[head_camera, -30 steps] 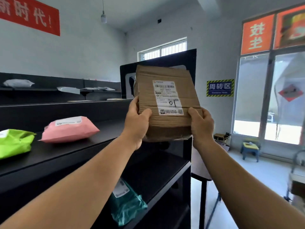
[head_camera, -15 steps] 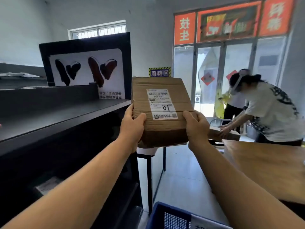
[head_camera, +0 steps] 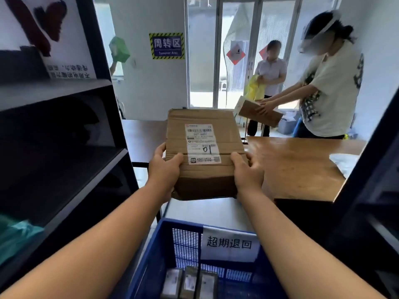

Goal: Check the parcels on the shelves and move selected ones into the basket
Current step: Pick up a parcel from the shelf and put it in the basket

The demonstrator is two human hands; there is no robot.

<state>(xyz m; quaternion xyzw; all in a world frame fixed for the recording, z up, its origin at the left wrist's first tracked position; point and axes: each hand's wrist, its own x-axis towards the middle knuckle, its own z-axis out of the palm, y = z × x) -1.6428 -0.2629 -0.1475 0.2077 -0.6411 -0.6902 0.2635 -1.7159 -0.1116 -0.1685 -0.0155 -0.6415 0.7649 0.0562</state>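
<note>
— What is seen to the left of the cardboard parcel?

— A dark shelving unit is seen there, with a teal bagged parcel kept on a low shelf at the far left edge. It appears to have been left unselected.

— And how is the cardboard parcel held?

— It is clamped from both sides. The left hand is wrapped round the near left corner, thumb laid on the top face; the right hand is curled round the near right corner in the same way. The shipping label is kept facing up between the two thumbs — presumably so that it can be read while the parcel is carried.

— Where is it in relation to the basket?

— It is held in the air, above and just beyond the far rim of the blue basket, which is labelled on its inner wall. Three small parcels are already stood side by side at the bottom.

— Why is it held level there?

— A flat lowering into the free space seems to be intended, judged from the hold.

— And to the right of the parcel?

— A wooden surface is seen, and beyond it a person in a pale T-shirt, by whom another box is handled.
</note>
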